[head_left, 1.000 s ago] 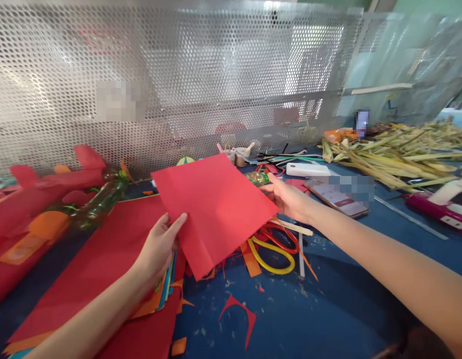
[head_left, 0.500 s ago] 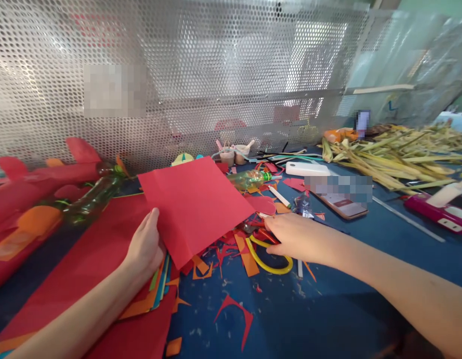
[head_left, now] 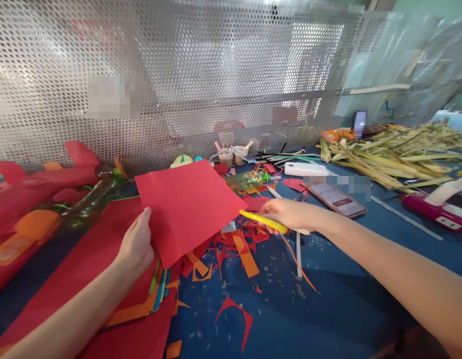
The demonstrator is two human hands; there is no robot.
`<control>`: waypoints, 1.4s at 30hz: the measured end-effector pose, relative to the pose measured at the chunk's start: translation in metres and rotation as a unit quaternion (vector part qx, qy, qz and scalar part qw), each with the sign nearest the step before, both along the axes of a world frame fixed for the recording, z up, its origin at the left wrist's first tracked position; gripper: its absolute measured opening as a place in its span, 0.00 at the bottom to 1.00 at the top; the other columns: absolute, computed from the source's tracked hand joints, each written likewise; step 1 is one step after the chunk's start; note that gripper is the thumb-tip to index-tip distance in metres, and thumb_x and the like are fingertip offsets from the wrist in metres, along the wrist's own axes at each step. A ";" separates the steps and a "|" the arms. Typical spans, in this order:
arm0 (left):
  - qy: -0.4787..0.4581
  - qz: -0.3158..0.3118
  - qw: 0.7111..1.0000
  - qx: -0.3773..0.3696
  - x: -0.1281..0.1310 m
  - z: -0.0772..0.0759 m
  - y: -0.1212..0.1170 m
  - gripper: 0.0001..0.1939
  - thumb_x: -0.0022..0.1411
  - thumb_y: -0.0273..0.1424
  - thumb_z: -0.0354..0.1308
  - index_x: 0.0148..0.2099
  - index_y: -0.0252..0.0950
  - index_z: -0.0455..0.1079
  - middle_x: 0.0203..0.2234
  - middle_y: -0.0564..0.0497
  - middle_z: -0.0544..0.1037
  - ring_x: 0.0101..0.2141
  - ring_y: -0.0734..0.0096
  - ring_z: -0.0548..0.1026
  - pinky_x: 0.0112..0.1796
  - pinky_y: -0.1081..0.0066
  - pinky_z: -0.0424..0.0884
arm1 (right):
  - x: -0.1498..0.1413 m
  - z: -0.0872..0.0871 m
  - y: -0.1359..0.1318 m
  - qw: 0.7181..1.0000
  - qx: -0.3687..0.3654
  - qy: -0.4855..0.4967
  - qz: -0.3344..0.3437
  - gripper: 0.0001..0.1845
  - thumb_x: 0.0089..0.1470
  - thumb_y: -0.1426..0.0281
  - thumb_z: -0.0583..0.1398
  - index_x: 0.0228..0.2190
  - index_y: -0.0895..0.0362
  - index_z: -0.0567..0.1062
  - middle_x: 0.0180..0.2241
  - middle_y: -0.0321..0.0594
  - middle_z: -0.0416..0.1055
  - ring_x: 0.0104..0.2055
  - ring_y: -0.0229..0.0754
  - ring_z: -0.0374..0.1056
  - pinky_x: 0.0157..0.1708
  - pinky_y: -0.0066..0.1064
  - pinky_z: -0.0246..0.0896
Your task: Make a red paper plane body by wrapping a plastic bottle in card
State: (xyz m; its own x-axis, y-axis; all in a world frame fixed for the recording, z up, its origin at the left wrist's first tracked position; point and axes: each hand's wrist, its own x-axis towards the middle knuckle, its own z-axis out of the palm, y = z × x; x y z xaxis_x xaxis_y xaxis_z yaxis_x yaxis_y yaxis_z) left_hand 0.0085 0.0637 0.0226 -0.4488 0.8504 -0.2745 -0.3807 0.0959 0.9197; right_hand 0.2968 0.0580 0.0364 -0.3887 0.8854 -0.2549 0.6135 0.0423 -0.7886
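My left hand (head_left: pixel 135 244) pinches the lower left edge of a red sheet of paper (head_left: pixel 189 212), thumb in front and the other fingers behind. The sheet is tilted up over the table. To its right, my right hand (head_left: pixel 285 215) is closed around yellow-handled scissors (head_left: pixel 264 220), lifted above the scraps; their blades cannot be made out. Under the left forearm lies a stack of large red sheets (head_left: pixel 92 264), with orange and blue sheets showing at its edge. Cut red and orange paper scraps (head_left: pixel 246 254) lie below and between the hands.
Red paper-covered bottle shapes (head_left: pixel 47 184) and a green plastic bottle (head_left: pixel 92 199) lie at left. A second bottle (head_left: pixel 246 180) lies behind the sheet. Rightward are a phone (head_left: pixel 336 197), a magenta power strip (head_left: pixel 436 212) and dried stalks (head_left: pixel 395 154). Perforated metal panels (head_left: pixel 223 65) stand behind.
My right hand has taken hold of the scissors and raised them off the scraps. My left hand and the red sheet have shifted slightly left and down.
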 end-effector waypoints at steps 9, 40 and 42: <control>-0.003 -0.005 1.000 -0.011 0.002 0.007 -0.004 0.11 0.67 0.29 0.50 0.39 0.38 0.74 0.27 0.57 0.83 0.35 0.71 0.81 0.38 0.74 0.77 | -0.005 -0.005 0.004 0.940 -0.066 0.325 -0.078 0.26 0.40 0.53 0.69 0.24 0.54 0.59 0.18 0.25 0.54 0.18 0.29 0.51 0.18 0.24 0.50; -0.014 -0.117 0.992 -0.045 0.006 0.002 -0.004 0.13 0.66 0.33 0.51 0.38 0.36 0.77 0.32 0.48 0.84 0.37 0.61 0.81 0.43 0.65 0.76 | -0.005 0.015 -0.001 0.922 0.118 0.348 -0.123 0.34 0.46 0.34 0.48 0.24 0.53 0.64 0.19 0.35 0.62 0.23 0.40 0.61 0.30 0.35 0.63; -0.017 -0.116 0.992 -0.048 0.006 0.002 -0.004 0.14 0.66 0.33 0.51 0.38 0.35 0.77 0.31 0.48 0.84 0.37 0.61 0.81 0.43 0.65 0.75 | -0.006 0.011 0.000 0.928 0.138 0.330 -0.109 0.33 0.48 0.35 0.48 0.23 0.53 0.64 0.21 0.37 0.64 0.24 0.40 0.62 0.30 0.34 0.62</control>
State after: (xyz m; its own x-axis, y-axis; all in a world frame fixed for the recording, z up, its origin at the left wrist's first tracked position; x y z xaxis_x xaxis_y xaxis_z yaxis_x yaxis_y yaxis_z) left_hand 0.0146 0.0594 0.0245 -0.2330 0.8991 -0.3707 -0.3681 0.2712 0.8893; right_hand 0.2905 0.0575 0.0475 -0.1836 0.9575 0.2223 0.0197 0.2297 -0.9731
